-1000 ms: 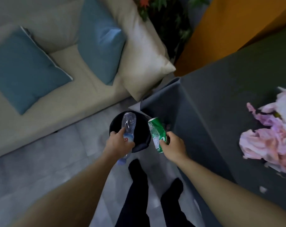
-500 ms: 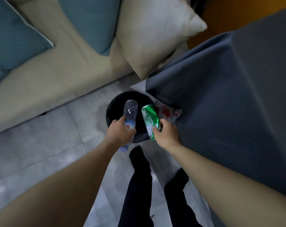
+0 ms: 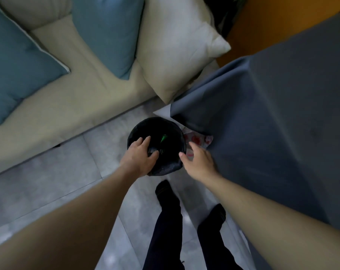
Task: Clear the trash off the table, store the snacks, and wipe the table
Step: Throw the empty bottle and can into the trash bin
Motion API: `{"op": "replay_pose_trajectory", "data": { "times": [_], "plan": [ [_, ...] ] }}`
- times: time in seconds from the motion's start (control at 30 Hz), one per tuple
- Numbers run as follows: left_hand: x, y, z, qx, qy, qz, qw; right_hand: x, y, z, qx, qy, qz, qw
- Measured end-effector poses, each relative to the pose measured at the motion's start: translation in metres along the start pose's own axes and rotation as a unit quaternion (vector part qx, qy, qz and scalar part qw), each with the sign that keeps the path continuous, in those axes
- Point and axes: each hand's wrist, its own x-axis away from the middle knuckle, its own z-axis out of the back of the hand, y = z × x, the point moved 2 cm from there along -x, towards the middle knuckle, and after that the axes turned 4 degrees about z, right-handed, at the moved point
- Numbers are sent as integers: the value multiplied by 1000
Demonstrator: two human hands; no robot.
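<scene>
Two hands empty, fingers spread: left hand above mouth of black bin, right hand at its rim. Inside bin, green can. Bin on floor beside grey-draped table; red-white wrapper just beside bin.

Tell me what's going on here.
A person stands over a black bin on the floor beside the cloth-covered table. The left hand is over the bin and the right hand at its edge, fingers relaxed, holding nothing. A green can shows inside the bin. A red-and-white wrapper lies on the floor next to it.
</scene>
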Motion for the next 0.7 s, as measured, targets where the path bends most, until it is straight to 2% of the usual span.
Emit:
{"op": "replay_pose_trajectory", "data": {
  "times": [0.47, 0.7],
  "plan": [
    [117, 105, 143, -92, 132, -81, 984, 89, -87, 148, 99, 62, 163, 980],
    [181, 167, 184, -101, 197, -113, 969, 145, -94, 233, 117, 123, 228, 959]
  ]
}}
